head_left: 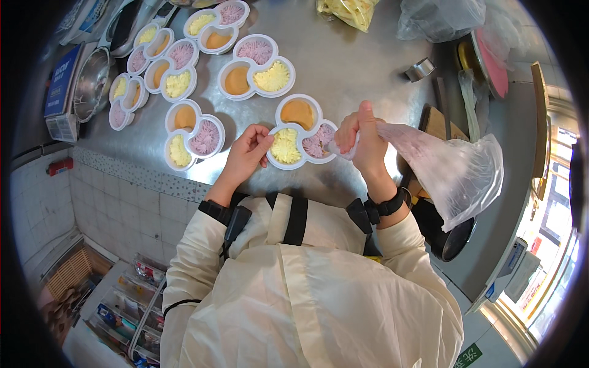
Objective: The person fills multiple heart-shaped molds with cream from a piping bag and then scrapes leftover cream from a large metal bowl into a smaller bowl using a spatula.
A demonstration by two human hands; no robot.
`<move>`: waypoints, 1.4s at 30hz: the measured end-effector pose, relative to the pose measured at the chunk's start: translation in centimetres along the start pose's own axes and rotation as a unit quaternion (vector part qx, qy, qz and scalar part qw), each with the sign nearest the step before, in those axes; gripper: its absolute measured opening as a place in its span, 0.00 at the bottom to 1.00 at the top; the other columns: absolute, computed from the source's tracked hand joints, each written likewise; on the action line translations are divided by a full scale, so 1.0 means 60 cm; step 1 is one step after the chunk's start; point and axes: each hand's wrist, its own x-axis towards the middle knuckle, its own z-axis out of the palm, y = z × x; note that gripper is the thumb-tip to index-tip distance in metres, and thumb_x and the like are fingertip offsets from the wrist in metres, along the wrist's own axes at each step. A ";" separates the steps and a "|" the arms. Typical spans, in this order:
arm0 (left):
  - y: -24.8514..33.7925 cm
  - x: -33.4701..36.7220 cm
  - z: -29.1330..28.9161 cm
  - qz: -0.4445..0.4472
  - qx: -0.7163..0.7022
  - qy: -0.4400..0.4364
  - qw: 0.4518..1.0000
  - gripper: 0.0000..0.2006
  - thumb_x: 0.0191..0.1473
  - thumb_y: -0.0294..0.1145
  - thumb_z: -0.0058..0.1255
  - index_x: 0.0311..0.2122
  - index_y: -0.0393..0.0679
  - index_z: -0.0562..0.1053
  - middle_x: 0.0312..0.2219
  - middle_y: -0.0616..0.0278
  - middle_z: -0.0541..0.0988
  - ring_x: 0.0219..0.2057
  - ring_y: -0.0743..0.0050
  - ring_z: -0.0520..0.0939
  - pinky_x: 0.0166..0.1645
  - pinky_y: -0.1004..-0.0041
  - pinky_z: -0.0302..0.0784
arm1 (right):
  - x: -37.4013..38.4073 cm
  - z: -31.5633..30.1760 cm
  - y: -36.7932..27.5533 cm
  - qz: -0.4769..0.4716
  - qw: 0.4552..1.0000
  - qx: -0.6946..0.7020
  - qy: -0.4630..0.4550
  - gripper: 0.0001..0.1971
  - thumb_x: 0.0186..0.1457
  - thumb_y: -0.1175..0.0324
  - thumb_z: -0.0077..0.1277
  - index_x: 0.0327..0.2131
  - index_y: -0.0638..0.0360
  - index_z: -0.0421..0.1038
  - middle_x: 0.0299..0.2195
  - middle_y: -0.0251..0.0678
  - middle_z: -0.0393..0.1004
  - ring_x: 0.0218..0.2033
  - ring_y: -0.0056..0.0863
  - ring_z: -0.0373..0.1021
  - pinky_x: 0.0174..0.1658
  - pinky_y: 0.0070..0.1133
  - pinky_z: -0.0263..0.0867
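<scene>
A white three-lobed plastic cup (300, 136) sits on the steel table in front of me. One lobe holds a smooth orange-brown filling (298, 113), another piped pale yellow strands (285, 146), the third piped purple strands (318, 142). My left hand (248, 154) pinches the cup's left rim between thumb and fingers. My right hand (365, 142) is wrapped round the narrow end of a clear plastic piping bag (438, 162), thumb pointing up. The bag's tip is close to the purple lobe. Its wide, loose end, smeared faintly purple inside, hangs over to the right.
Several similar filled cups (253, 67) stand at the left and far left. A metal strainer bowl (92, 86) and blue box (61, 86) lie beyond them. A bag of yellow filling (351, 11), a small metal ring (419, 70) and a dark pan (451, 242) are about.
</scene>
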 end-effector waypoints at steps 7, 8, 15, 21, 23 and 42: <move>0.004 -0.001 0.001 0.006 0.007 0.000 1.000 0.08 0.55 0.33 0.46 0.36 0.40 0.65 0.21 0.71 0.68 0.19 0.88 0.69 0.21 0.85 0.66 | -0.002 0.010 0.001 0.060 0.993 -0.105 0.000 0.32 0.61 0.53 0.27 0.05 0.57 0.55 0.05 0.33 0.56 0.09 0.22 0.55 0.18 0.19 0.54; 0.004 -0.001 0.001 0.005 0.008 0.001 1.000 0.08 0.55 0.33 0.46 0.36 0.40 0.65 0.21 0.71 0.68 0.19 0.88 0.69 0.21 0.85 0.66 | -0.001 0.010 0.000 0.061 0.991 -0.115 -0.003 0.32 0.61 0.53 0.27 0.05 0.57 0.55 0.05 0.33 0.56 0.09 0.22 0.55 0.17 0.19 0.54; 0.000 0.000 -0.002 0.008 0.003 -0.005 1.000 0.09 0.55 0.33 0.46 0.36 0.40 0.65 0.21 0.71 0.68 0.19 0.88 0.69 0.21 0.85 0.67 | 0.006 0.010 -0.005 0.102 0.988 -0.113 -0.039 0.31 0.61 0.52 0.26 0.07 0.55 0.57 0.07 0.29 0.58 0.11 0.18 0.56 0.19 0.16 0.54; 0.000 0.000 -0.003 0.007 0.000 -0.004 1.000 0.08 0.55 0.33 0.46 0.36 0.40 0.65 0.21 0.71 0.68 0.19 0.89 0.69 0.21 0.85 0.67 | 0.017 0.014 -0.011 -0.034 0.999 0.014 0.015 0.30 0.62 0.56 0.26 0.07 0.57 0.53 0.05 0.34 0.54 0.08 0.22 0.51 0.16 0.20 0.53; -0.001 0.000 -0.002 0.004 -0.005 -0.007 1.000 0.08 0.55 0.33 0.46 0.36 0.40 0.65 0.21 0.71 0.68 0.19 0.89 0.69 0.21 0.85 0.67 | 0.015 0.007 -0.015 -0.022 0.999 0.040 -0.006 0.29 0.62 0.57 0.26 0.07 0.56 0.52 0.05 0.33 0.53 0.07 0.23 0.51 0.16 0.20 0.53; -0.003 0.001 -0.003 0.004 0.001 -0.009 1.000 0.08 0.55 0.32 0.46 0.35 0.41 0.65 0.21 0.71 0.68 0.19 0.88 0.69 0.21 0.85 0.67 | 0.000 0.018 0.012 0.047 0.998 -0.045 0.008 0.32 0.61 0.50 0.27 0.07 0.57 0.56 0.05 0.31 0.56 0.10 0.19 0.54 0.16 0.18 0.52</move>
